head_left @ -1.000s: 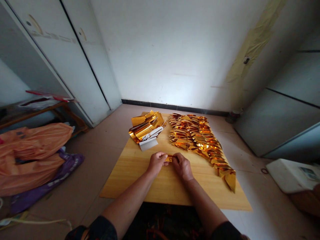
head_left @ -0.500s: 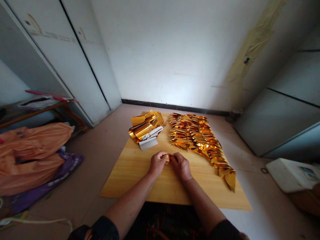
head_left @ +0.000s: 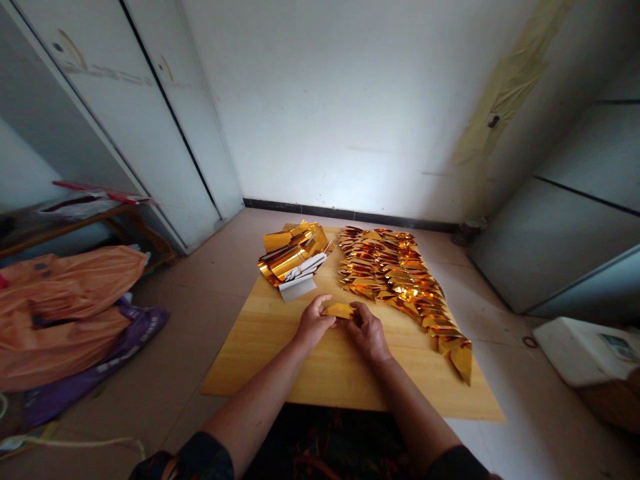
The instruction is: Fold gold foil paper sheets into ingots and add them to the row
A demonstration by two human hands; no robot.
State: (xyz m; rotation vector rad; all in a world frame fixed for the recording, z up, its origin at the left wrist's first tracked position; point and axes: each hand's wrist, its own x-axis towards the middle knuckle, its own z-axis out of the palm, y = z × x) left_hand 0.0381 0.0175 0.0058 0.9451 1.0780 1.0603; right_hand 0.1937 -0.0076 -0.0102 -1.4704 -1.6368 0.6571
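Grip: We have both bare hands on one piece; the left hand (head_left: 315, 323) holds its nine o'clock end between thumb and fingers, and the right hand (head_left: 369, 331) pinches its three o'clock end.
Folded gold foil piece: It lies right between our two sets of fingertips, just above the board and at twelve o'clock from our body.
Long axis: It runs across us, roughly from nine to three o'clock, in line with the gap between the hands.
Nearer hand: Neither; we touch the piece with both, one at each end.
Foil's look: We see a small, slim shape with a flat-looking upper face and slanting ends, dull yellow-gold; finer creases are too small to tell.
Wood-grain board (head_left: 270, 367): It spreads beneath our hands, its near edge toward six o'clock.
Gold foil sheets (head_left: 287, 262): At eleven o'clock from our grip sits a loose, curling, shiny heap, well clear of our fingers.
White-sided sheet (head_left: 299, 288): At ten o'clock, it lies at the heap's near edge, pale face up.
Rows of folded gold foil pieces (head_left: 395, 273): Between one and two o'clock we have them packed close together, glinting orange and gold.
Row's near end (head_left: 461, 361): It trails to four o'clock, finishing in a pointed piece near the board's edge.
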